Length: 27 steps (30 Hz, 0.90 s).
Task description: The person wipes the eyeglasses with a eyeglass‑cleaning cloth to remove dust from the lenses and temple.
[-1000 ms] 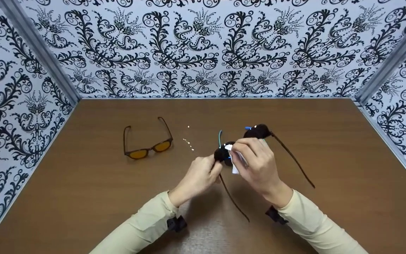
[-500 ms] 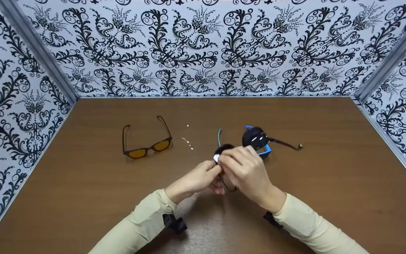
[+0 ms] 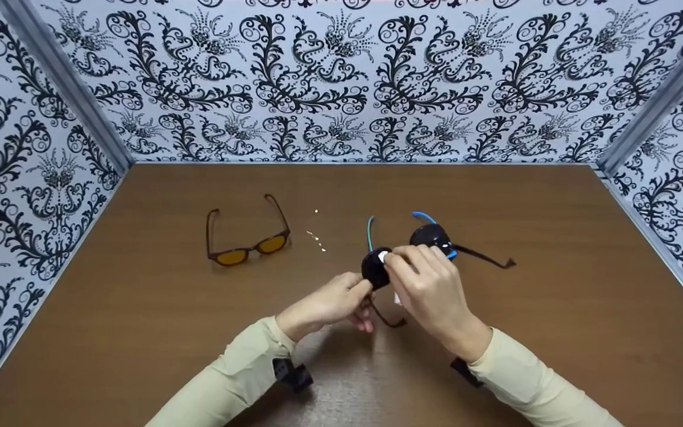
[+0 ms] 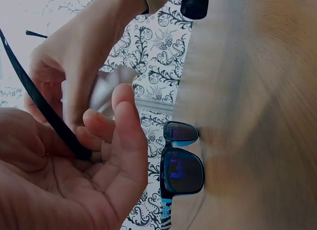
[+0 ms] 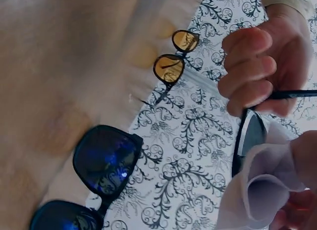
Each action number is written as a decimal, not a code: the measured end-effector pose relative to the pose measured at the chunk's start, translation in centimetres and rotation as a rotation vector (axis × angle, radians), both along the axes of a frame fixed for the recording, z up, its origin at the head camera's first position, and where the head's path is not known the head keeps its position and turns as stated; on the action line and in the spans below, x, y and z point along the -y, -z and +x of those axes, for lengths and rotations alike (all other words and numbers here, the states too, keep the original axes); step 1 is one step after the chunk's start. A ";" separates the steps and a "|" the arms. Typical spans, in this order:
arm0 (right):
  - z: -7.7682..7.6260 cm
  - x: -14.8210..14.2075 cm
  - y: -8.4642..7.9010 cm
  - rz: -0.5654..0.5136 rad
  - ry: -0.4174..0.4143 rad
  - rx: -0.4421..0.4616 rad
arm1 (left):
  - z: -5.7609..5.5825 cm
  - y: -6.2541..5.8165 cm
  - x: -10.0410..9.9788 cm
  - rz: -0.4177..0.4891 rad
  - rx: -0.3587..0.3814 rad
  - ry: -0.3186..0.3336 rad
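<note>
My left hand [image 3: 329, 299] grips dark sunglasses [image 3: 375, 274] near one lens, and they tilt up above the table. In the left wrist view a dark temple [image 4: 42, 104] crosses the left palm. My right hand [image 3: 430, 290] pinches a white cloth [image 3: 383, 257] against the near lens. This cloth [image 5: 257, 185] bunches in loose folds in the right wrist view. The right hand hides the bridge of the held sunglasses. Behind them, another pair of sunglasses [image 4: 183, 170] with blue-tinted lenses stands on the table, its blue temple [image 3: 423, 216] showing in the head view.
Amber-lensed glasses [image 3: 249, 252] sit at the left on the brown table [image 3: 199, 332], temples unfolded toward the back. Several small white specks [image 3: 316, 238] lie between them and the hands. Patterned walls [image 3: 341, 77] enclose the back and sides.
The held sunglasses have tilted, so their lens faces show and their temples look shorter. The right hand moved left with the cloth, then slightly back right across the near lens.
</note>
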State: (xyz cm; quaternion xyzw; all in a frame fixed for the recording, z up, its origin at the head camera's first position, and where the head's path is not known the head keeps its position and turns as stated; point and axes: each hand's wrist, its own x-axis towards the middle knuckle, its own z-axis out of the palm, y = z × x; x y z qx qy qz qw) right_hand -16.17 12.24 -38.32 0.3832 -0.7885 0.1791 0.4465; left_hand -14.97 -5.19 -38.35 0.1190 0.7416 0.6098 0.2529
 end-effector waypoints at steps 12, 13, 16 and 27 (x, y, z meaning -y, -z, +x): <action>0.3 0.2 0.8 0.037 -0.224 0.167 | -0.2 0.2 0.9 0.004 -0.003 0.001; 0.3 0.2 0.8 0.040 -0.215 0.155 | -0.2 0.2 1.0 -0.003 -0.006 0.004; 0.2 0.1 1.0 0.025 -0.162 0.080 | -0.2 0.0 1.1 -0.007 0.002 0.015; -0.2 0.0 0.6 -0.057 -0.215 -0.001 | -0.3 0.0 0.9 0.159 0.051 0.121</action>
